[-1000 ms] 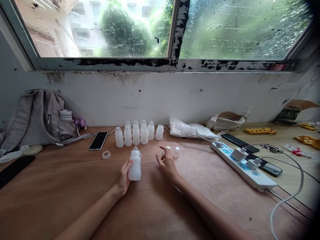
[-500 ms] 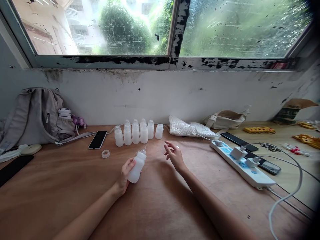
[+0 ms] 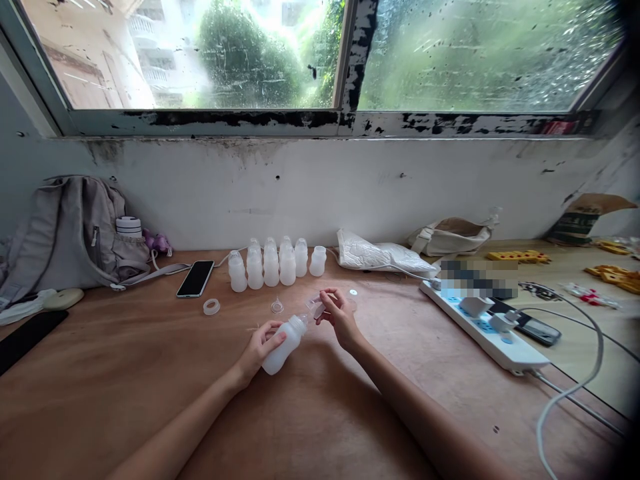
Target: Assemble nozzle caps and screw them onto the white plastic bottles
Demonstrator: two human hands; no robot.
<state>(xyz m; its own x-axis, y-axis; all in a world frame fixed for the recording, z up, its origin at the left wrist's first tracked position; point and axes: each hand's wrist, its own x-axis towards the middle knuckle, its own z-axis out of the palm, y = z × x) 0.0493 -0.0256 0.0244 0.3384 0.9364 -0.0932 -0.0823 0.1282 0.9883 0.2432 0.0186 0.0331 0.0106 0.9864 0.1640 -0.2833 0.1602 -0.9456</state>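
Observation:
My left hand [image 3: 260, 352] is wrapped round a frosted white bottle [image 3: 283, 348], tilted with its top toward the upper right. Just off that top, my right hand [image 3: 339, 316] pinches a clear cap [image 3: 315, 305]. A clear nipple piece [image 3: 277, 305] lies on the table behind the held bottle. Several frosted bottles [image 3: 271, 264] stand in a group near the wall, and a shorter one without a tall top [image 3: 318, 261] stands at their right. A white ring [image 3: 211, 307] lies to the left. Behind my right hand is a small white disc [image 3: 353, 293].
A phone [image 3: 195, 279] and a grey backpack [image 3: 85, 233] are at the left. Silvery packaging [image 3: 380, 255] lies by the wall. On the right, a white power strip [image 3: 485, 330] with looping cables crosses the table [image 3: 150, 373], near yellow parts [image 3: 520, 259].
The held bottle has tilted further right. My right hand has come toward it and now holds the clear cap. The nipple piece now shows lying separately behind the bottle.

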